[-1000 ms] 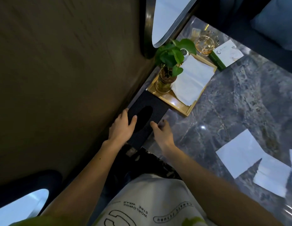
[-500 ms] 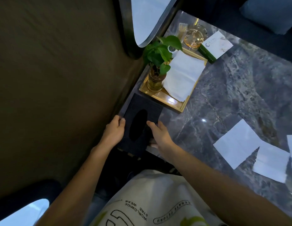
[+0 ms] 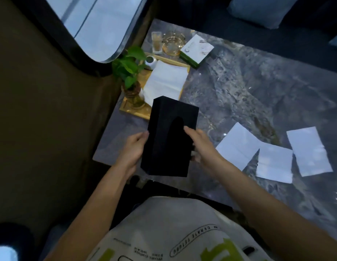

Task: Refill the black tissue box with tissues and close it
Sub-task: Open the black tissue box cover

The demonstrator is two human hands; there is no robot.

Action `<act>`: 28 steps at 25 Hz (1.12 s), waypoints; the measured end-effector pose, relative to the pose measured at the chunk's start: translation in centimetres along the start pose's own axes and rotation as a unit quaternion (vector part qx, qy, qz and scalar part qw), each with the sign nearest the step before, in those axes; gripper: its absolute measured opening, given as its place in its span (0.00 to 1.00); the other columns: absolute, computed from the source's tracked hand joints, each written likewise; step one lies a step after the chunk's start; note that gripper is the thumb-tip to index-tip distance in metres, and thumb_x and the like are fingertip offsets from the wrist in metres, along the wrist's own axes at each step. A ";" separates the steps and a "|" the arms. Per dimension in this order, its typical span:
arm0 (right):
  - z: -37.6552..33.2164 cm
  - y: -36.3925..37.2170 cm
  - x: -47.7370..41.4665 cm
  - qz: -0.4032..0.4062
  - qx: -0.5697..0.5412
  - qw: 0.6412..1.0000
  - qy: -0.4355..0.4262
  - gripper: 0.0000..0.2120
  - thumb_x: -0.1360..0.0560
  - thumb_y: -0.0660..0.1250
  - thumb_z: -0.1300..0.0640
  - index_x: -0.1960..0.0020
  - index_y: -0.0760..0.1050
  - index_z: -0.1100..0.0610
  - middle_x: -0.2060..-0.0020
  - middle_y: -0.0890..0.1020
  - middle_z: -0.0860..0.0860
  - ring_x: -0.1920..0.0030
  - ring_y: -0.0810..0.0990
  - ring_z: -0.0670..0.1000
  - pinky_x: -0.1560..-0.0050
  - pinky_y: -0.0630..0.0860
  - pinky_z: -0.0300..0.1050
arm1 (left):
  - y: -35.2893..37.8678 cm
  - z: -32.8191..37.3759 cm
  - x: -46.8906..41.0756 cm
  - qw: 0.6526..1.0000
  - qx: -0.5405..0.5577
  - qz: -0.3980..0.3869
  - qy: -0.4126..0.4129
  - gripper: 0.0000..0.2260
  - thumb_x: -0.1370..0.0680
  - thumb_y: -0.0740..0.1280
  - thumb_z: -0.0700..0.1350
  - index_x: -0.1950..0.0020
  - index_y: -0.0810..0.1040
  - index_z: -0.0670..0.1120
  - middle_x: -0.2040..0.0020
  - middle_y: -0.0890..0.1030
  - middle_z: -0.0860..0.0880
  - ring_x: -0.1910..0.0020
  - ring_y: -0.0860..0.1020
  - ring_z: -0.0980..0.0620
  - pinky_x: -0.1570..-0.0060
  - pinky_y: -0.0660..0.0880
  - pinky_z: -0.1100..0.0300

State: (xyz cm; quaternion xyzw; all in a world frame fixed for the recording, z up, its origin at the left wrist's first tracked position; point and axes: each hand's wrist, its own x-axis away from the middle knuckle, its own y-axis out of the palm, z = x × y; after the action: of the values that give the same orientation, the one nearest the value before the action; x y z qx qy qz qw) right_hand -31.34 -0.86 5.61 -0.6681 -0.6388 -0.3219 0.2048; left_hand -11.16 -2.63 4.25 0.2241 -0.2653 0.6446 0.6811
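Hands: left hand (image 3: 132, 148) grips the left long side of the black tissue box (image 3: 169, 144), fingers curled round its edge; right hand (image 3: 200, 146) grips the right side, thumb lying on the top face.
Box: held between both hands over the near left part of the marble table (image 3: 258, 95), top face up, its dark oval opening (image 3: 176, 129) showing.
Loose sheets: three white tissues (image 3: 275, 162) lie flat on the table, right of the right hand.
Tray: gold tray (image 3: 133, 112) just beyond the box, bearing a green plant (image 3: 129, 66) and a white tissue stack (image 3: 165, 81).
Far end: glass ashtray (image 3: 172, 44), small glass (image 3: 156, 42), white-and-green card box (image 3: 197, 49).
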 end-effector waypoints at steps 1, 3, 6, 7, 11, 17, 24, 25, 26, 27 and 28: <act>-0.1 -2.2 0.7 0.005 -0.014 1.000 -0.002 0.15 0.27 0.68 0.41 0.43 0.78 0.43 0.50 0.86 0.42 0.48 0.84 0.46 0.50 0.79 0.45 | 2.3 0.7 0.3 1.000 -0.002 -0.018 0.006 0.13 0.17 0.59 0.48 0.51 0.82 0.46 0.59 0.85 0.52 0.62 0.82 0.60 0.67 0.75 0.69; -0.3 -5.8 2.2 0.019 -0.020 0.999 -0.017 0.22 0.30 0.71 0.38 0.38 0.74 0.41 0.45 0.84 0.41 0.47 0.84 0.44 0.51 0.80 0.43 | 6.5 1.7 0.9 0.998 0.013 -0.053 0.015 0.12 0.18 0.60 0.47 0.51 0.80 0.43 0.54 0.83 0.48 0.57 0.81 0.56 0.62 0.76 0.66; -0.3 -11.8 4.7 0.059 -0.035 0.996 -0.059 0.29 0.35 0.74 0.35 0.37 0.70 0.41 0.44 0.82 0.40 0.48 0.83 0.39 0.54 0.79 0.36 | 14.2 2.3 2.3 0.995 0.045 -0.087 0.003 0.13 0.19 0.63 0.48 0.46 0.78 0.38 0.51 0.82 0.43 0.52 0.80 0.49 0.48 0.77 0.54; -0.2 -13.3 5.1 0.081 -0.035 0.993 -0.075 0.33 0.37 0.75 0.35 0.36 0.69 0.42 0.44 0.82 0.41 0.48 0.83 0.39 0.55 0.79 0.35 | 16.3 2.3 2.7 0.994 0.049 -0.095 0.003 0.11 0.19 0.62 0.47 0.49 0.77 0.40 0.53 0.82 0.44 0.53 0.80 0.50 0.49 0.77 0.53; -0.2 -18.9 5.9 0.168 0.044 0.979 -0.109 0.47 0.43 0.75 0.31 0.30 0.61 0.41 0.36 0.74 0.48 0.38 0.77 0.50 0.38 0.76 0.50 | 23.7 1.7 4.3 0.985 0.077 -0.154 -0.010 0.08 0.18 0.62 0.45 0.56 0.76 0.47 0.58 0.82 0.48 0.59 0.80 0.52 0.59 0.79 0.56; 0.7 -24.6 6.8 0.123 -0.064 0.985 -0.100 0.36 0.37 0.75 0.37 0.32 0.66 0.38 0.36 0.78 0.48 0.43 0.81 0.46 0.45 0.79 0.47 | 27.8 0.4 4.7 0.985 0.037 -0.169 -0.001 0.06 0.22 0.68 0.50 0.48 0.81 0.50 0.49 0.84 0.49 0.49 0.83 0.53 0.56 0.79 0.62; 1.6 -24.6 7.1 0.065 -0.186 0.978 -0.075 0.26 0.25 0.65 0.44 0.29 0.69 0.49 0.37 0.80 0.53 0.39 0.80 0.55 0.38 0.77 0.58 | 27.5 -0.7 2.5 0.970 0.029 -0.221 -0.099 0.37 0.38 0.75 0.65 0.33 0.75 0.52 0.38 0.81 0.50 0.39 0.79 0.51 0.37 0.73 0.51; 1.7 -24.3 7.1 0.054 -0.188 0.977 -0.079 0.23 0.24 0.63 0.45 0.31 0.71 0.50 0.37 0.80 0.55 0.38 0.79 0.56 0.37 0.76 0.58 | 27.4 -0.6 2.3 0.966 0.032 -0.235 -0.100 0.33 0.38 0.75 0.66 0.37 0.78 0.53 0.41 0.82 0.51 0.42 0.80 0.52 0.41 0.75 0.53; 1.6 -23.9 7.1 0.049 -0.188 0.978 -0.082 0.22 0.23 0.62 0.46 0.32 0.72 0.51 0.38 0.80 0.55 0.38 0.79 0.57 0.37 0.76 0.57 | 27.2 -0.7 2.2 0.965 0.037 -0.240 -0.096 0.30 0.37 0.75 0.65 0.39 0.80 0.53 0.42 0.83 0.51 0.43 0.81 0.53 0.44 0.76 0.55; 1.5 -23.6 7.0 0.054 -0.184 0.978 -0.080 0.20 0.23 0.62 0.46 0.33 0.73 0.52 0.39 0.81 0.55 0.39 0.80 0.56 0.39 0.77 0.55 | 27.0 -0.8 2.2 0.969 0.046 -0.228 -0.088 0.30 0.36 0.76 0.63 0.38 0.79 0.51 0.43 0.83 0.51 0.43 0.81 0.52 0.45 0.77 0.56; 1.3 -23.3 6.8 0.065 -0.180 0.979 -0.076 0.18 0.22 0.61 0.47 0.35 0.75 0.51 0.41 0.82 0.54 0.40 0.81 0.56 0.42 0.79 0.52 | 26.8 -0.9 2.2 0.975 0.059 -0.200 -0.077 0.31 0.35 0.77 0.59 0.37 0.78 0.48 0.43 0.84 0.50 0.42 0.81 0.50 0.45 0.78 0.56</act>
State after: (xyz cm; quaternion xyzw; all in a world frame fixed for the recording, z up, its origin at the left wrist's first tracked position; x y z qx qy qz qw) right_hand -54.20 7.29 6.23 -0.7565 -0.5398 -0.3655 0.0524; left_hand -37.81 1.43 4.05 0.3613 -0.2280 0.4907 0.7594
